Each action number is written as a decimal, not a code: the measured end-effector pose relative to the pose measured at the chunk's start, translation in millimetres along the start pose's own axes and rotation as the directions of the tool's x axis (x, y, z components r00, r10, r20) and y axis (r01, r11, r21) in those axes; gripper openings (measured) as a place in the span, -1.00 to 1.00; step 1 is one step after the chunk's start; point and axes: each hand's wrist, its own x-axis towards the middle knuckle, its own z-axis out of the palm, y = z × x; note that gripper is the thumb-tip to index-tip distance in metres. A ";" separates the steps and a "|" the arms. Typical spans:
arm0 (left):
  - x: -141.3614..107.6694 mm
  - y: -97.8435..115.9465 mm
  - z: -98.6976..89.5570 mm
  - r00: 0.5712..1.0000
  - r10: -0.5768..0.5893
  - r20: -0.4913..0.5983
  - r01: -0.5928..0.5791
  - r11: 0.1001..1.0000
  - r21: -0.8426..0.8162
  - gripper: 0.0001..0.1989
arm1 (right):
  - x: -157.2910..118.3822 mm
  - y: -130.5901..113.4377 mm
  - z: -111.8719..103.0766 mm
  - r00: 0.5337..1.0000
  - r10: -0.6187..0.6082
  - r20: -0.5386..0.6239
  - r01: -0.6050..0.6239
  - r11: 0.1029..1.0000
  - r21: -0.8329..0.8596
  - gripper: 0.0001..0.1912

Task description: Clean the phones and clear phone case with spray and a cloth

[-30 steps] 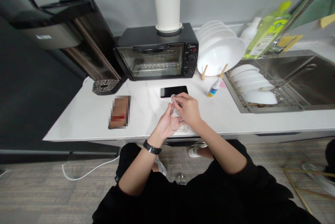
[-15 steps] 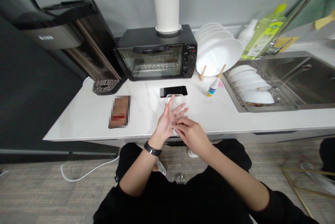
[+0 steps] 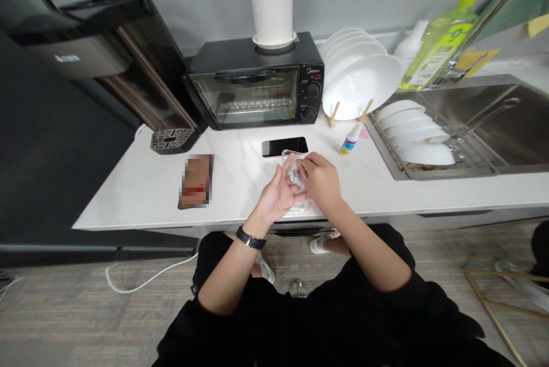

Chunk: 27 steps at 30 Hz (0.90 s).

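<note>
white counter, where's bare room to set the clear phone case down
Bare counter lies between the blurred brown packet and the left hand, and right of the right hand before the sink. Crowded at back: black smartphone, dropper bottle.

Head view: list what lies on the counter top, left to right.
Pixelated brown flat object → black smartphone → small white dropper bottle → white bowls in a wire rack
</note>
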 end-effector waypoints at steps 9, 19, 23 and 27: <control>2.3 0.9 7.2 0.993 -0.034 -0.113 0.029 0.999 -0.045 -0.49 | 16.4 -0.9 15.9 0.989 0.046 -0.143 -0.009 0.969 0.248 -0.75; -0.3 3.7 9.6 0.984 -0.078 -0.158 0.036 0.968 -0.250 -0.47 | 5.3 -26.0 8.5 0.998 -0.063 0.014 0.053 0.927 0.371 -0.77; -4.9 1.4 2.4 0.997 -0.014 -0.079 0.000 0.986 -0.170 -0.47 | -29.1 -36.3 -6.1 0.979 -0.177 0.101 0.129 0.922 0.365 -0.73; -7.1 -2.0 -1.3 0.998 0.028 -0.059 -0.035 0.993 -0.115 -0.43 | -57.2 -32.9 -24.1 0.947 -0.288 0.142 0.211 0.891 0.402 -0.72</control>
